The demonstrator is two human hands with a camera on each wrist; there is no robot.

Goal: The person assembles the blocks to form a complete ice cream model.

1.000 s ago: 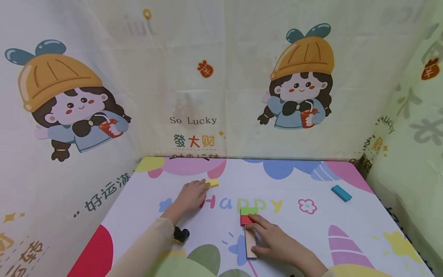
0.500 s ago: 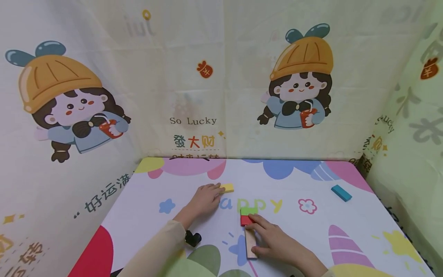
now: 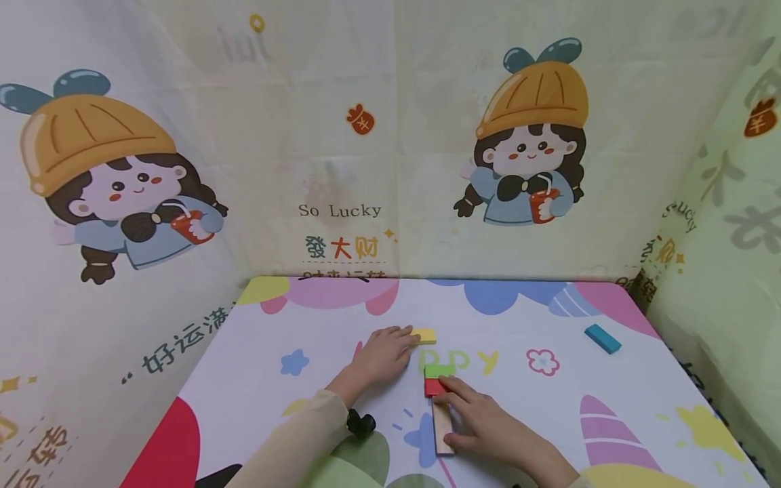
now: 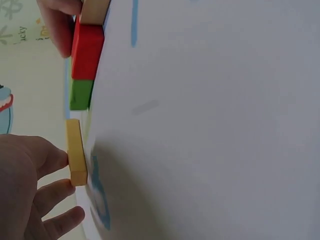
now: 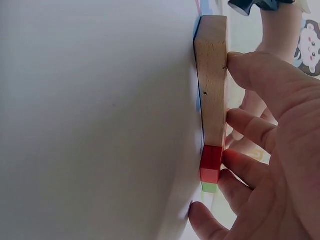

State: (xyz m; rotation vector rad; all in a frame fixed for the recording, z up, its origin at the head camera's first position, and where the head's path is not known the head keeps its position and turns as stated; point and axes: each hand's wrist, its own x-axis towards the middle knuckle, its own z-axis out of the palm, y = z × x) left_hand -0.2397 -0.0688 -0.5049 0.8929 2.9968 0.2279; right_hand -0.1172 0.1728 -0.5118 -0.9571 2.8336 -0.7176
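Observation:
My left hand (image 3: 386, 352) touches the left end of a small yellow block (image 3: 425, 336) with its fingertips, fingers fairly straight. In the left wrist view the yellow block (image 4: 76, 152) lies just short of the green block's end. A green block (image 3: 440, 371), a red block (image 3: 434, 387) and a longer plain wooden block (image 3: 442, 425) stand in a row, end against end. My right hand (image 3: 491, 428) rests over this row, fingers spread. In the right wrist view its thumb and a finger touch the wooden block (image 5: 214, 82), and other fingertips meet the red block (image 5: 211, 164).
A teal block (image 3: 602, 339) lies apart at the back right of the table. The white tabletop (image 3: 488, 325) carries printed shapes and "Happy" lettering. Cloth walls with printed cartoon figures (image 3: 531, 149) close off the back and both sides. A black device (image 3: 361, 423) sits at the left wrist.
My left hand has slid the yellow block rightward and slightly nearer, bringing it behind the green block's left side. The right hand and the row of blocks have stayed put.

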